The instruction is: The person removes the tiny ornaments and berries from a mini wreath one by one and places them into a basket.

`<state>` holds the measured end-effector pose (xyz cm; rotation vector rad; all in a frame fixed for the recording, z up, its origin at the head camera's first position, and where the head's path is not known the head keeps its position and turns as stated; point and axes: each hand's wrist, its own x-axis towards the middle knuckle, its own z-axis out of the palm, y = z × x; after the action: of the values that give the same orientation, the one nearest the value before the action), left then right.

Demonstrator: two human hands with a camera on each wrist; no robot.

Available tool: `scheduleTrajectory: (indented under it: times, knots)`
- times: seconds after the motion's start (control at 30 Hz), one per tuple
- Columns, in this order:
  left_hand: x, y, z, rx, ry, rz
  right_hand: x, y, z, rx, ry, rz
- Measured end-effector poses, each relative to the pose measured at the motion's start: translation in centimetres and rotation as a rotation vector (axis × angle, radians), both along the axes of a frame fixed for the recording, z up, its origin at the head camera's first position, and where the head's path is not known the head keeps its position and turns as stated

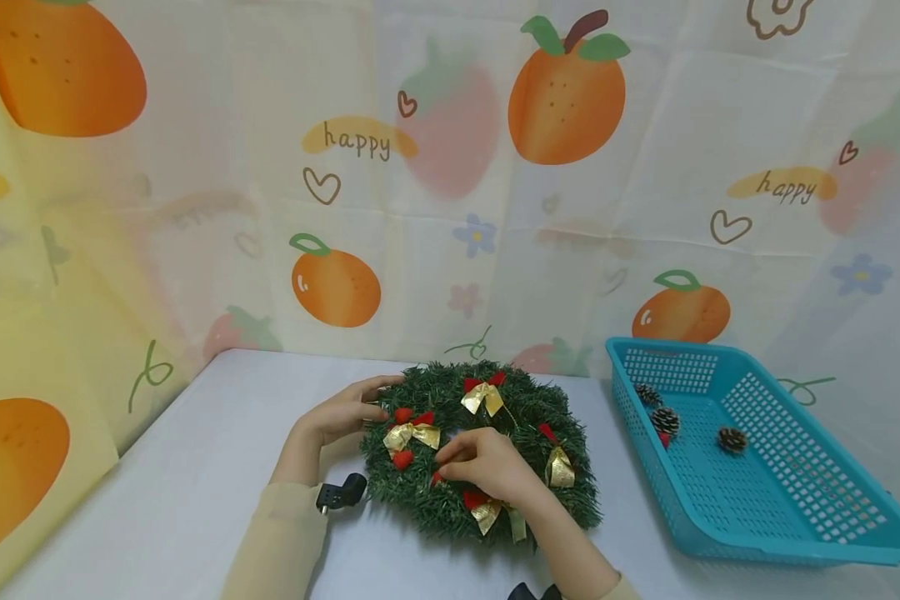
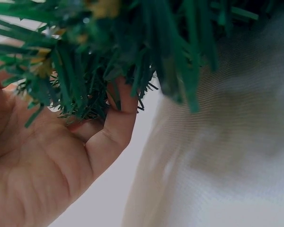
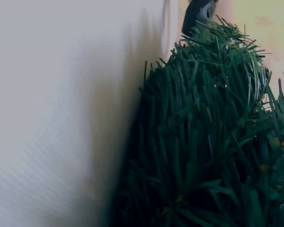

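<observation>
A green tinsel wreath [image 1: 457, 508] lies on the white table, trimmed with gold bows [image 1: 483, 397], red ribbon and red balls [image 1: 402, 460]. At its left edge my left hand [image 1: 348, 410] grips the wreath; in the left wrist view the fingers [image 2: 118, 125] curl into the green needles. Over the wreath's middle, my right hand [image 1: 487, 467] pinches a small red ornament [image 1: 436, 478], mostly hidden by the fingertips. Only green needles [image 3: 194, 127] and pale cloth show in the right wrist view, not the right hand.
To the right stands a blue plastic basket [image 1: 772, 500] holding several pine cones [image 1: 732, 439] and a small red piece [image 1: 664, 439]. A fruit-printed curtain [image 1: 435, 250] hangs behind the table [image 1: 157, 500]. A black wrist camera [image 1: 342, 493] sits by the left sleeve.
</observation>
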<state>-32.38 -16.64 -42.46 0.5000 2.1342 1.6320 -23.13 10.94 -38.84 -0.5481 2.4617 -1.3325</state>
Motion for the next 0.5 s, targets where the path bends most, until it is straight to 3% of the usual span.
scheduleTrajectory:
  times: [0.27, 0.5]
  knots:
    - [0.05, -0.09, -0.14, 0.007, -0.008, 0.011, 0.27, 0.04, 0.27, -0.028, -0.036, 0.031]
    - [-0.03, -0.02, -0.24, 0.006, -0.01, 0.01, 0.27, -0.01, 0.1, 0.028, -0.004, 0.038]
